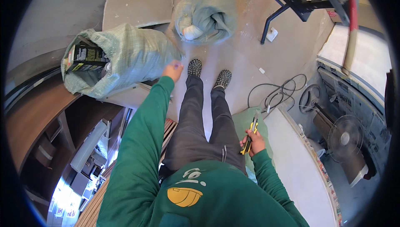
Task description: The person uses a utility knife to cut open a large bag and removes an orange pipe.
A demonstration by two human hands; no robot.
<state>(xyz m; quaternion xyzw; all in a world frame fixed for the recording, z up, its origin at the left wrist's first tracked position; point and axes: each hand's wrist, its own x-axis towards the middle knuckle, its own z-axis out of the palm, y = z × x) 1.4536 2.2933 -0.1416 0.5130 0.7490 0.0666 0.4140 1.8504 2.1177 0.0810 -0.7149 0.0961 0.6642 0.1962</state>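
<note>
My right hand (257, 142) is wrapped round a yellow and black utility knife (250, 140), its blade end pointing away from me. Out in front, my left hand (172, 71) is closed, its fingers curled and slightly blurred; a small purplish spot shows at them, too small to name. That hand is nearest to a pale green woven sack (137, 54) lying on its side. In the sack's mouth, at the left, sits a black printed box (87, 57). Farther off, a second woven sack (210, 14) stands crumpled on the floor.
Brown wooden shelving (41, 118) stands at the left. A dark cable (278, 95) lies coiled on the floor at the right, near a white panel (291, 152) and a fan (345, 138). Black metal legs (277, 12) stand at the far right.
</note>
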